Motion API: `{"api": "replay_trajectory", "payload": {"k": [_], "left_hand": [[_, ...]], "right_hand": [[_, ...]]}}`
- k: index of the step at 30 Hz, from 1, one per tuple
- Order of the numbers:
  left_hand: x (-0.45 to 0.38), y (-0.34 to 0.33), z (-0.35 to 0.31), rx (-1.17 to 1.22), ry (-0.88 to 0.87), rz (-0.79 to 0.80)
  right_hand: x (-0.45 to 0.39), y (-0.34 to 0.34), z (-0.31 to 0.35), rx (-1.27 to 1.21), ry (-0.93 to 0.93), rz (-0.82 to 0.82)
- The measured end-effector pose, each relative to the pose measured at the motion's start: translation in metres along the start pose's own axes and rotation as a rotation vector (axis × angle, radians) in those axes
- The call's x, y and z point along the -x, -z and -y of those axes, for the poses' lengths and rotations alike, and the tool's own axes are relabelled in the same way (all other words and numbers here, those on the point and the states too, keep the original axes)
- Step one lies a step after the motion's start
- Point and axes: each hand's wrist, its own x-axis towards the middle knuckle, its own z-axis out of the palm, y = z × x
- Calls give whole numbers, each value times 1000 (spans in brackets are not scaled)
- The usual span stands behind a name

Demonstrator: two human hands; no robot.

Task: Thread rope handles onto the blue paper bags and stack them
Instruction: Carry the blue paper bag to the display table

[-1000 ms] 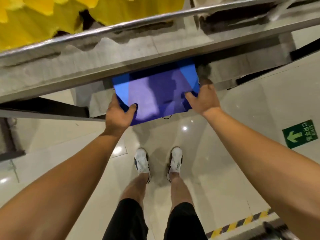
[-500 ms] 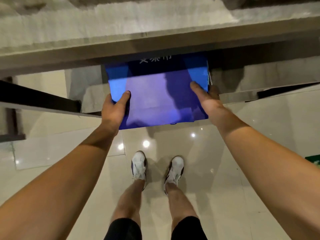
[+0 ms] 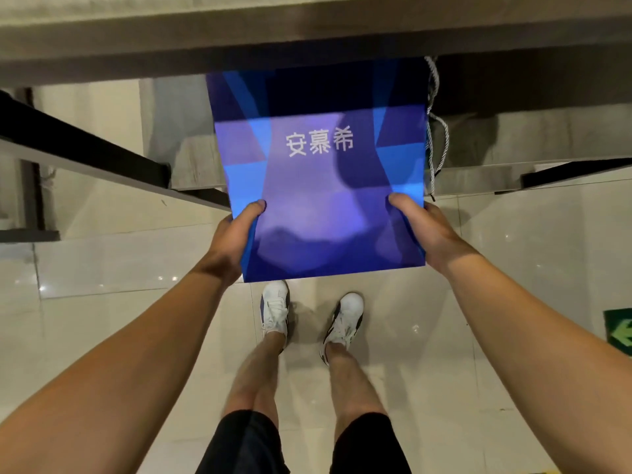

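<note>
I see the paper bag (image 3: 318,186) flat between my left hand (image 3: 236,234) and right hand (image 3: 427,230), rope handle (image 3: 436,131) along its right edge, shoes (image 3: 275,311) on the floor below.

The far end of the blue paper bag (image 3: 318,186) runs under the grey counter (image 3: 307,39) into shadow, so its top edge and handle holes cannot be made out. The fingers of the left hand (image 3: 236,234) and of the right hand (image 3: 427,230) lie beneath the bag; only thumbs and backs show. The white rope (image 3: 436,131) along the bag's right edge vanishes upward behind the counter, and where it is attached cannot be told. The green sign (image 3: 620,331) on the floor is cut by the right border. Both forearms and the black shorts (image 3: 307,446) leave the picture at the bottom.
</note>
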Motion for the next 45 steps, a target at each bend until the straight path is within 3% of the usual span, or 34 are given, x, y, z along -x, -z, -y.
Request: {"api": "replay_trajectory", "payload": {"k": [4, 11, 14, 25, 37, 45], "left_hand": [[2, -4, 5, -39, -84, -7], [1, -1, 9, -191, -446, -71], [1, 0, 8, -253, -519, -132], [37, 28, -2, -347, -475, -134], [133, 79, -19, -448, -377, -50], [211, 95, 14, -469, -415, -17]], "right_hand": [[0, -1, -4, -36, 66, 13], [-5, -12, 2, 75, 190, -129], [-2, -15, -3, 62, 209, -139], [50, -36, -17, 131, 215, -384], [190, -57, -41, 50, 180, -503], [271, -46, -84, 39, 218, -558]]}}
